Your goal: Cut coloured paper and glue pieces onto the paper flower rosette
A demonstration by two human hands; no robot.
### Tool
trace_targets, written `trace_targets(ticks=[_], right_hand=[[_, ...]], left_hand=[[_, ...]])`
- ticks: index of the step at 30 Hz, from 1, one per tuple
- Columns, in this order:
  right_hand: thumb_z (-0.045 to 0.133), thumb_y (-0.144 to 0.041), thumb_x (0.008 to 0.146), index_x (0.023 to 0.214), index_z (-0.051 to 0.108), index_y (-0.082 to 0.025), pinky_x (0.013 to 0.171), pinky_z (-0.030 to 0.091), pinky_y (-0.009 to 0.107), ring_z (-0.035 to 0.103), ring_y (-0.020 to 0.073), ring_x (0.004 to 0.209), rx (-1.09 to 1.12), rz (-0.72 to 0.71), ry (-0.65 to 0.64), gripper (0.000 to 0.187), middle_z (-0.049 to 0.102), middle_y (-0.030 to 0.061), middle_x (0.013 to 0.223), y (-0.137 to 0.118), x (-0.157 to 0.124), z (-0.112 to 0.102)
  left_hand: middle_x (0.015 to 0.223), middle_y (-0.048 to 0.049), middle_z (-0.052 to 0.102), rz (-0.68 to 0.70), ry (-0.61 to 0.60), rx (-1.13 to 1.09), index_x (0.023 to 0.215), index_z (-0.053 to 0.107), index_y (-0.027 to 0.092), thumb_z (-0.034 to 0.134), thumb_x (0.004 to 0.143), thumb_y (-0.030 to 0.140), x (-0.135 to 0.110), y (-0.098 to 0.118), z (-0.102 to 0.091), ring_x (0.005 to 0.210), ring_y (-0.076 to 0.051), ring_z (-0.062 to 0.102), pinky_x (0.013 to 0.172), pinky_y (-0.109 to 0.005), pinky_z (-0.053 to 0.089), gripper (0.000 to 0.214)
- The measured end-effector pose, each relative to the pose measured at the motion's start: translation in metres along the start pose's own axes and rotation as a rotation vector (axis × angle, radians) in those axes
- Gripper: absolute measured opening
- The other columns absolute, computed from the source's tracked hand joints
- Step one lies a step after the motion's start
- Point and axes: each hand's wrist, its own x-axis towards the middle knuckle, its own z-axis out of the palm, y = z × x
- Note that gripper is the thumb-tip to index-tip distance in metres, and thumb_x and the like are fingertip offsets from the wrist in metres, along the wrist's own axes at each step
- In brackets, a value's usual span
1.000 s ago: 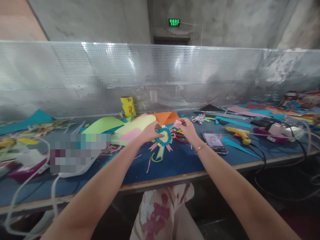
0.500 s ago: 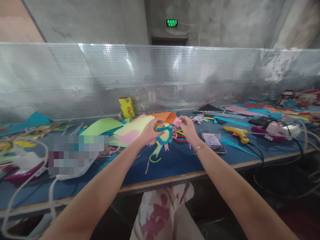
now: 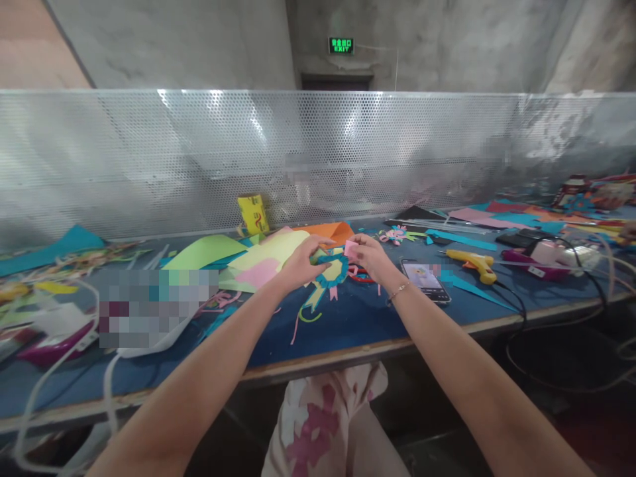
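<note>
My left hand (image 3: 299,263) is closed on the left rim of a paper rosette (image 3: 330,273), a yellow disc ringed in teal with pink points and a ribbon tail hanging toward the table. My right hand (image 3: 371,257) pinches a small pink paper piece (image 3: 350,248) just above the rosette's upper right edge. Both hands hover low over the blue table top (image 3: 348,318), close together. A thin bracelet sits on my right wrist.
A phone (image 3: 425,279) lies right of my right hand, with a yellow glue gun (image 3: 472,262) and cables beyond it. Green, yellow, pink and orange sheets (image 3: 258,255) lie behind my left hand. A perforated metal screen (image 3: 318,156) backs the table. Scraps litter both ends.
Both hands have drawn closer together, the pink piece coming down toward the rosette's top right. The rosette has shifted slightly and tilted in my left hand.
</note>
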Motion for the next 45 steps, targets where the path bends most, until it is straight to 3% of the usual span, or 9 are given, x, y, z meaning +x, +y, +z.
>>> trace_targets(ticks=[8, 15, 20, 27, 31, 34, 38, 41, 45], right_hand=[[0.052, -0.011, 0.059, 0.065, 0.049, -0.016, 0.044, 0.039, 0.02, 0.045, 0.0068, 0.044, 0.256, 0.299, -0.106, 0.008, 0.05, -0.0042, 0.049, 0.001, 0.003, -0.007], [0.054, -0.008, 0.061, 0.065, 0.048, -0.015, 0.037, 0.031, 0.017, 0.039, 0.0028, 0.036, 0.172, 0.321, -0.144, 0.01, 0.045, -0.0072, 0.046, 0.001, 0.001, 0.004], [0.056, -0.012, 0.063, 0.07, 0.048, -0.017, 0.035, 0.029, 0.017, 0.04, 0.0041, 0.037, 0.085, 0.334, -0.131, 0.012, 0.046, -0.0073, 0.049, 0.003, -0.001, 0.007], [0.059, -0.018, 0.064, 0.07, 0.048, -0.017, 0.042, 0.033, 0.017, 0.04, 0.0038, 0.043, 0.101, 0.263, -0.095, 0.013, 0.046, -0.0061, 0.05, 0.005, 0.002, 0.005], [0.053, -0.021, 0.068, 0.07, 0.044, -0.018, 0.041, 0.033, 0.019, 0.04, 0.0055, 0.042, -0.005, 0.216, 0.08, 0.009, 0.044, -0.0056, 0.051, 0.011, 0.008, 0.001], [0.048, -0.02, 0.067, 0.076, 0.044, -0.018, 0.046, 0.037, 0.022, 0.045, 0.0083, 0.049, -0.239, 0.08, 0.27, 0.009, 0.048, -0.0032, 0.059, 0.014, 0.011, -0.007], [0.044, -0.02, 0.066, 0.075, 0.046, -0.019, 0.063, 0.04, 0.029, 0.05, 0.0148, 0.069, -0.771, -0.193, 0.435, 0.009, 0.055, 0.0032, 0.074, 0.013, 0.011, -0.02], [0.041, -0.019, 0.067, 0.076, 0.048, -0.019, 0.067, 0.04, 0.031, 0.051, 0.0166, 0.072, -0.895, -0.26, 0.432, 0.012, 0.057, 0.0046, 0.076, 0.009, 0.01, -0.025], [0.046, -0.018, 0.062, 0.084, 0.052, -0.018, 0.069, 0.042, 0.03, 0.054, 0.0145, 0.072, -0.709, -0.268, 0.375, 0.022, 0.058, 0.0039, 0.082, 0.003, 0.011, -0.023]], left_hand=[[0.099, -0.0067, 0.053, 0.043, -0.017, -0.07, 0.102, 0.052, 0.018, 0.058, 0.064, 0.012, -0.001, 0.004, 0.005, 0.089, -0.016, 0.054, 0.079, -0.031, 0.045, 0.039], [0.096, -0.0058, 0.055, 0.133, -0.046, 0.103, 0.084, 0.06, 0.018, 0.06, 0.063, 0.013, 0.001, 0.011, 0.004, 0.094, -0.017, 0.051, 0.085, -0.034, 0.04, 0.022], [0.099, -0.0061, 0.053, 0.118, -0.057, 0.154, 0.078, 0.061, 0.018, 0.06, 0.065, 0.016, 0.001, 0.007, 0.005, 0.094, -0.016, 0.051, 0.084, -0.033, 0.04, 0.014], [0.098, -0.0048, 0.057, 0.072, -0.121, 0.12, 0.075, 0.061, 0.019, 0.059, 0.065, 0.017, 0.0, 0.01, 0.005, 0.094, -0.016, 0.052, 0.084, -0.033, 0.04, 0.01], [0.085, -0.0025, 0.061, -0.053, -0.128, 0.054, 0.081, 0.06, 0.019, 0.058, 0.064, 0.017, -0.001, 0.01, 0.006, 0.082, -0.015, 0.056, 0.077, -0.029, 0.043, 0.017], [0.089, -0.0033, 0.06, -0.089, -0.108, -0.004, 0.09, 0.058, 0.018, 0.059, 0.063, 0.019, -0.002, 0.009, 0.006, 0.078, -0.014, 0.056, 0.072, -0.028, 0.044, 0.027], [0.076, -0.0012, 0.059, -0.192, -0.089, -0.145, 0.102, 0.051, 0.016, 0.061, 0.061, 0.02, -0.001, 0.003, 0.008, 0.067, -0.012, 0.056, 0.062, -0.025, 0.045, 0.043], [0.075, 0.0, 0.058, -0.253, -0.03, -0.214, 0.098, 0.051, 0.015, 0.063, 0.058, 0.019, 0.001, -0.003, 0.008, 0.067, -0.011, 0.055, 0.061, -0.024, 0.045, 0.042], [0.073, 0.0007, 0.057, -0.346, 0.055, -0.269, 0.087, 0.056, 0.015, 0.065, 0.055, 0.018, 0.002, -0.008, 0.007, 0.063, -0.01, 0.054, 0.056, -0.021, 0.044, 0.033]])
